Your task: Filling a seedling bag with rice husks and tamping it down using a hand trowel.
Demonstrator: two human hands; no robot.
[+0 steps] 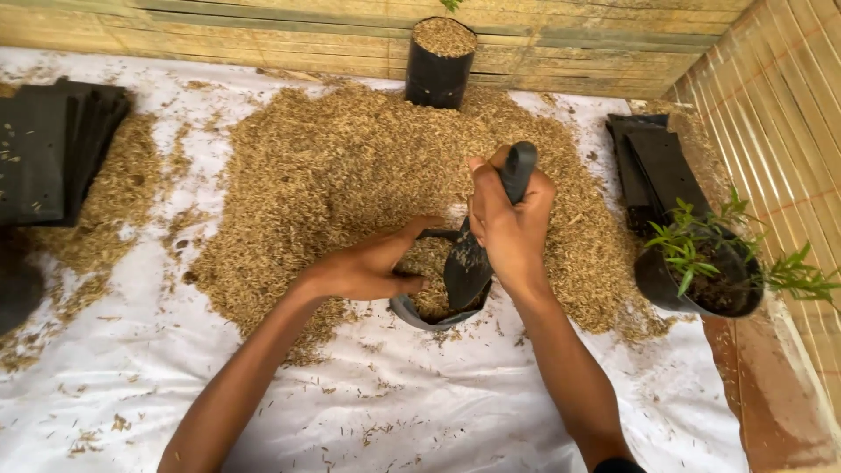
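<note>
Right hand (508, 223): closed around the black handle of a small trowel (477, 250), blade pointing down into the mouth of a black grow bag (419, 314). Left hand (372, 267): gripping the near-left rim of the same bag, fingers curled over the edge, thumb outside, holding the mouth open. Bag position: centre of view, lying on the white sheet (455, 412) at the near edge of the husk pile (350, 175), part-filled with the same tan husk. Pile: spread broadly across the sheet toward the bamboo wall (263, 35). Filled black bag (440, 61): upright at the far edge of the pile, against the wall, heaped with husk. Seedling pot (692, 276): well to the right of the hands, dark bag with green narrow-leaved shoots, tilted slightly. Stack of flat empty bags (657, 166): just behind the seedling pot. Second stack of flat bags (53, 149): far left, on scattered husk.
</note>
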